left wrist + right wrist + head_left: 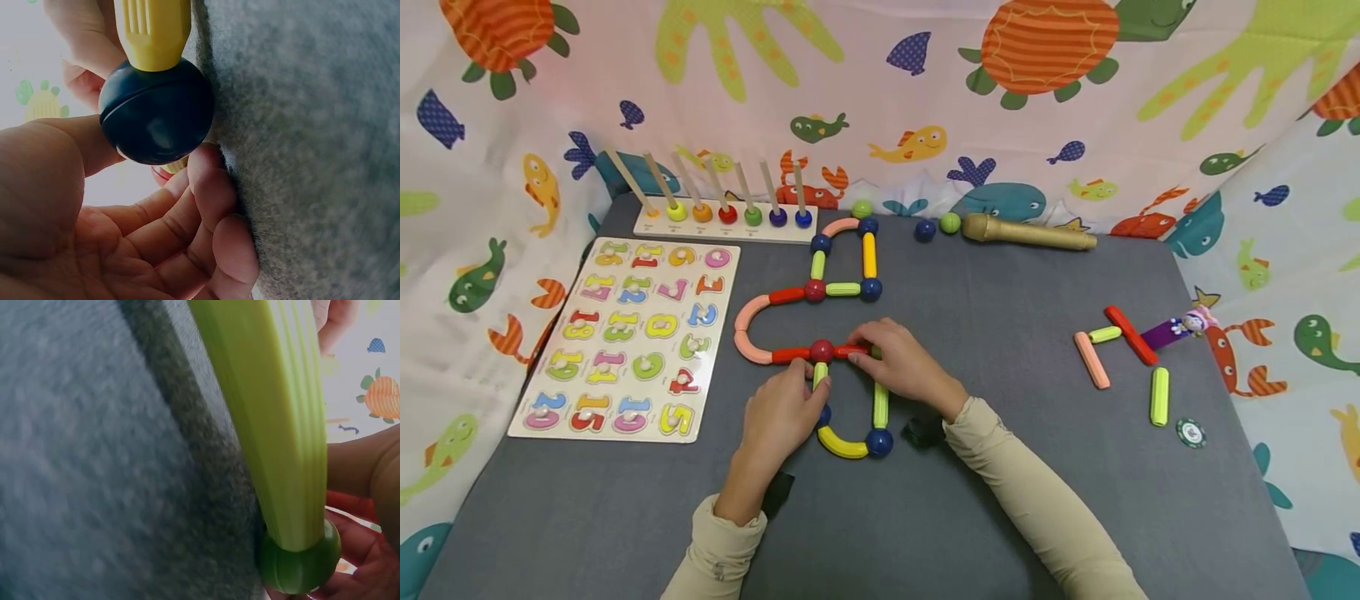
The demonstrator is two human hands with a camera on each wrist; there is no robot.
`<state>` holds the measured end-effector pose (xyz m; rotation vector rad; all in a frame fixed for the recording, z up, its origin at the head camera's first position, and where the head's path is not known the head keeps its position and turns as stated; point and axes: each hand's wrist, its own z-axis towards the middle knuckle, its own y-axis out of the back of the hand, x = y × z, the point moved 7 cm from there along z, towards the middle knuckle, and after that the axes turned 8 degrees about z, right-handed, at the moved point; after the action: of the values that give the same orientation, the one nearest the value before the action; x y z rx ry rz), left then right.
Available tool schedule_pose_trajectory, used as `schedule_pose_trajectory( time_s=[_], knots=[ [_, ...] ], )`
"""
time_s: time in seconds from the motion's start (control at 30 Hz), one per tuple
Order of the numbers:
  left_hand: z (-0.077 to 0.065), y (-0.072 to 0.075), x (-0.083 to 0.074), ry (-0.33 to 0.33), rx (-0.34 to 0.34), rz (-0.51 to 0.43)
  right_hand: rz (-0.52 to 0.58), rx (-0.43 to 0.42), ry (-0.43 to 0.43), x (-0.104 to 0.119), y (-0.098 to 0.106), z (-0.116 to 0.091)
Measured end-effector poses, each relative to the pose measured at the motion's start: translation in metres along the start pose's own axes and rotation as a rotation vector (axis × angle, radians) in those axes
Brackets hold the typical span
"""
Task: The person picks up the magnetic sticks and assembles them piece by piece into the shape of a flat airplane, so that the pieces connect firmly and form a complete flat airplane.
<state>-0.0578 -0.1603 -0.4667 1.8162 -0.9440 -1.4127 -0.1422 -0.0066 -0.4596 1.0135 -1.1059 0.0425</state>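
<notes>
Rods and balls of a building set form a linked figure on the table. My left hand (782,412) pinches the short light green rod (820,373) just below a red ball (822,351). A dark blue ball (156,112) at that rod's lower end fills the left wrist view, joined to a yellow curved rod (842,446). With the right hand (906,362) I grip the red rod (850,351) to the right of the red ball. Close by its fingers is a green ball (300,562), from which a longer light green rod (281,425) runs to another blue ball (880,442).
Left of the figure lies a number puzzle board (700,408); behind it stands a peg stacker (726,225). Loose balls (950,222) and a gold toy microphone (1030,232) sit at the back. Loose rods (1160,396), a purple doll figure (1168,333) and a chip (1191,432) lie right.
</notes>
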Motion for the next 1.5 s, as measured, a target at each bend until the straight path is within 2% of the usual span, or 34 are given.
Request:
schedule_pose_trajectory(
  time_s=[0.17,0.33,0.43,0.53,0.73,0.9,1.13,1.23,1.37,1.5],
  knots=[
    [0.0,-0.001,0.002,0.014,0.003,-0.011,0.027,0.008,-0.006,-0.004,0.013,0.006],
    [0.0,-0.001,0.002,0.02,-0.004,-0.018,0.051,-0.09,-0.043,-0.017,0.047,0.016],
    [0.0,-0.001,0.003,0.027,-0.005,-0.018,0.04,-0.154,-0.097,-0.028,0.07,0.018],
    [0.001,-0.001,0.003,0.034,0.005,-0.019,0.025,-0.216,-0.129,-0.038,0.091,0.013],
    [-0.002,0.0,0.0,0.033,0.003,-0.015,0.005,-0.311,-0.163,-0.06,0.126,-0.014],
    [-0.004,0.001,-0.001,0.032,-0.022,-0.001,-0.007,-0.35,-0.211,-0.08,0.141,-0.026],
    [-0.006,-0.001,-0.003,0.022,-0.044,0.012,-0.027,-0.349,-0.238,-0.091,0.152,-0.007],
    [-0.007,-0.003,-0.002,0.025,-0.049,0.013,-0.051,-0.371,-0.244,-0.09,0.158,-0.005],
    [-0.009,0.0,0.002,0.043,-0.047,0.037,-0.119,-0.412,-0.27,-0.09,0.169,-0.027],
    [-0.01,0.013,0.002,0.035,-0.079,0.122,-0.24,-0.447,-0.34,-0.098,0.182,-0.071]
  ],
)
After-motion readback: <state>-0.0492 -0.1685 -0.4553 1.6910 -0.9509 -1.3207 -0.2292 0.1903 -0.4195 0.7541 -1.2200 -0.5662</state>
